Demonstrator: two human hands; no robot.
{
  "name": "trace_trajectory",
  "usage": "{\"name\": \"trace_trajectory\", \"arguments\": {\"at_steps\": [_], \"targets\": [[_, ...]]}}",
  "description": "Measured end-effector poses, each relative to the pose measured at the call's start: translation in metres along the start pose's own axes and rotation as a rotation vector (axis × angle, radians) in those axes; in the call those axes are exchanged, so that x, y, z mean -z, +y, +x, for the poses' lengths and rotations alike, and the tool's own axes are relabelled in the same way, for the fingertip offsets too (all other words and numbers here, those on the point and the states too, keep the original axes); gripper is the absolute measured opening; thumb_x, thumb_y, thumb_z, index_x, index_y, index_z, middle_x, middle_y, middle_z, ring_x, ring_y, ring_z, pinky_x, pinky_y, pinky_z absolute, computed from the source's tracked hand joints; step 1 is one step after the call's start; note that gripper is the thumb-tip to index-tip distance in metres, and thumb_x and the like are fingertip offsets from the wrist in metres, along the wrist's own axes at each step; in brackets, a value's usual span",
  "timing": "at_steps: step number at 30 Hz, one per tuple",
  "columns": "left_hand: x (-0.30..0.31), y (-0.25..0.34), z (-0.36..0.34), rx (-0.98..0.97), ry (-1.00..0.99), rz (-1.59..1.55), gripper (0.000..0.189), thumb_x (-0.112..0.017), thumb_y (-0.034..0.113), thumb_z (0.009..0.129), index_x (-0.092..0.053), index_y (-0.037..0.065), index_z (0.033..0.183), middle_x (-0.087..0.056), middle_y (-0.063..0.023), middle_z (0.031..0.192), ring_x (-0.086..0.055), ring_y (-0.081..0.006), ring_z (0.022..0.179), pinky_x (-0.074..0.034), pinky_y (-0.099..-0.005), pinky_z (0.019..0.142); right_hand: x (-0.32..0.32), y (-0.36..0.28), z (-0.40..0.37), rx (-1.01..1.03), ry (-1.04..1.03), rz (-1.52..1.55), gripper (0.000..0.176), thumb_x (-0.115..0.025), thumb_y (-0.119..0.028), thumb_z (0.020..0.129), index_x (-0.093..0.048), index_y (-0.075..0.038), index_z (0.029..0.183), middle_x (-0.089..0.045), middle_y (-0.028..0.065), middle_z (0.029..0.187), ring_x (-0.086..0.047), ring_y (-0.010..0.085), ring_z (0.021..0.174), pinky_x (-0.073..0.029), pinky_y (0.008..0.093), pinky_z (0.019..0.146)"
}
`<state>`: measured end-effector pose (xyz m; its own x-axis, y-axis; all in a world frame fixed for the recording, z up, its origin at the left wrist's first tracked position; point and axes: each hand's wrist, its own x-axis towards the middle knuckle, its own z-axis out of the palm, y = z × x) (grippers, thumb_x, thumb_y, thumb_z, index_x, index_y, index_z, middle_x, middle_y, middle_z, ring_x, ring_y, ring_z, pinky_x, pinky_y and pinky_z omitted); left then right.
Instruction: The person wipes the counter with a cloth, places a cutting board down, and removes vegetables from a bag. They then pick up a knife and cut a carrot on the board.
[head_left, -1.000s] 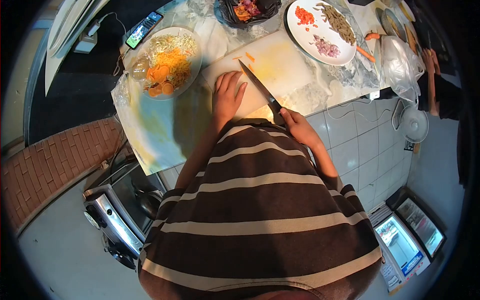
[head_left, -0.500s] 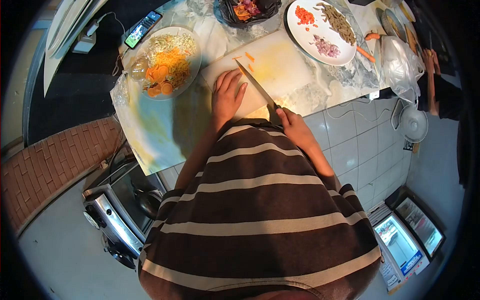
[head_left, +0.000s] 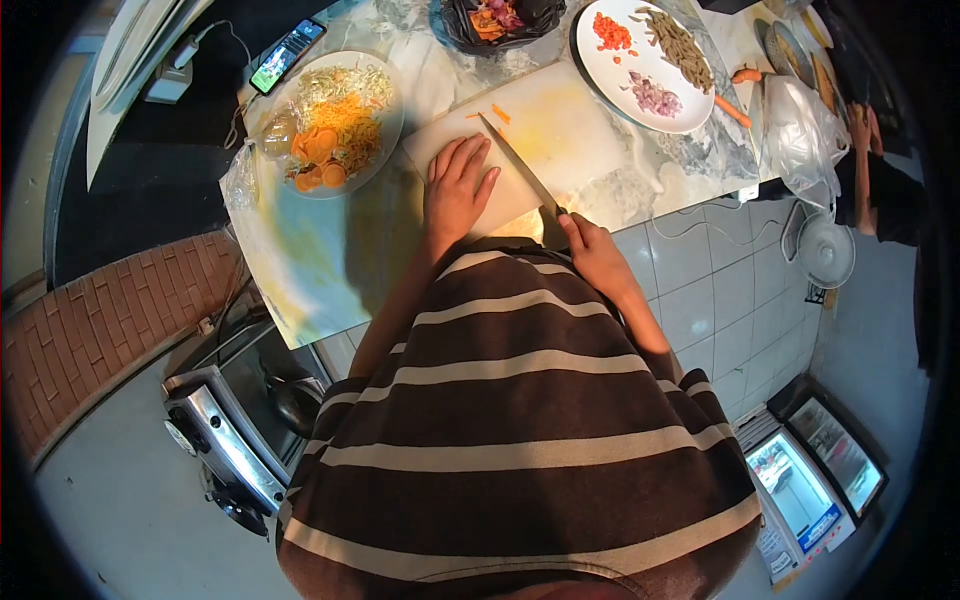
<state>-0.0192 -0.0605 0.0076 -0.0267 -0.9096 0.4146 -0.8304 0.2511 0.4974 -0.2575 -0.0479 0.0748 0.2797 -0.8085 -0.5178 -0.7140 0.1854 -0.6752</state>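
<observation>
On the white cutting board (head_left: pixel 585 135), my left hand (head_left: pixel 458 195) lies with its fingers close together and bent down onto the surface. Whatever is under the fingertips is hidden. My right hand (head_left: pixel 594 250) is closed round the handle of a kitchen knife (head_left: pixel 522 165). Its blade slants up and left across the board, close beside my left fingertips, with the tip beyond them. Thin carrot sticks (head_left: pixel 501 114) lie near the tip.
Left is a plate (head_left: pixel 397 130) of shredded vegetables and carrot slices, beside a phone (head_left: pixel 287 60). A black bag (head_left: pixel 545 30) of scraps and a white plate (head_left: pixel 690 115) of chopped vegetables sit behind. Another person's hand (head_left: pixel 862 128) shows at right, near a plastic bag (head_left: pixel 800 125).
The knife blade has shifted slightly to the right and up, and my right hand with it. A carrot stick seen right of the blade earlier no longer shows. My left hand hardly moves.
</observation>
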Motion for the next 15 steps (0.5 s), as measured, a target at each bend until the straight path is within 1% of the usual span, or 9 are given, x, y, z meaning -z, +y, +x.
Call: {"name": "trace_trajectory", "arguments": {"at_steps": [2,4,10,15], "targets": [[0.0,-0.001,0.0,0.003,0.002,-0.005,0.038,-0.067,0.018,0.087,-0.061,0.003,0.121,-0.058,-0.0074,0.128,-0.051,-0.0284,0.12,-0.041,-0.0408,0.101,-0.001,0.0,0.0,0.013,0.006,-0.01,0.047,-0.043,-0.04,0.102,-0.062,0.002,0.112,-0.064,0.0296,0.082,-0.062,0.0471,0.085,-0.048,0.0487,0.073],[-0.002,-0.002,0.0,0.072,0.063,-0.125,0.037,-0.066,0.018,0.087,-0.061,0.003,0.121,-0.058,-0.0084,0.126,-0.052,-0.0289,0.118,-0.041,-0.0406,0.1,-0.004,0.001,0.001,0.034,0.017,-0.014,0.045,-0.043,-0.038,0.102,-0.061,0.003,0.111,-0.063,0.0301,0.081,-0.062,0.0479,0.084,-0.047,0.0506,0.072],[-0.002,-0.005,-0.001,0.027,0.033,-0.082,0.033,-0.066,0.017,0.087,-0.063,0.003,0.117,-0.059,-0.0083,0.125,-0.053,-0.0282,0.117,-0.042,-0.0403,0.1,-0.01,0.001,0.002,0.07,0.042,-0.036,0.044,-0.042,-0.037,0.103,-0.06,0.004,0.104,-0.062,0.0315,0.08,-0.06,0.0496,0.082,-0.045,0.054,0.07],[-0.001,-0.003,-0.001,0.023,0.021,-0.057,0.033,-0.066,0.018,0.088,-0.064,0.004,0.118,-0.059,-0.0072,0.126,-0.052,-0.0274,0.119,-0.041,-0.0401,0.101,-0.013,-0.001,0.004,0.064,0.038,-0.028,0.044,-0.042,-0.036,0.103,-0.06,0.004,0.102,-0.061,0.0313,0.077,-0.06,0.0502,0.08,-0.046,0.0539,0.068]]}}
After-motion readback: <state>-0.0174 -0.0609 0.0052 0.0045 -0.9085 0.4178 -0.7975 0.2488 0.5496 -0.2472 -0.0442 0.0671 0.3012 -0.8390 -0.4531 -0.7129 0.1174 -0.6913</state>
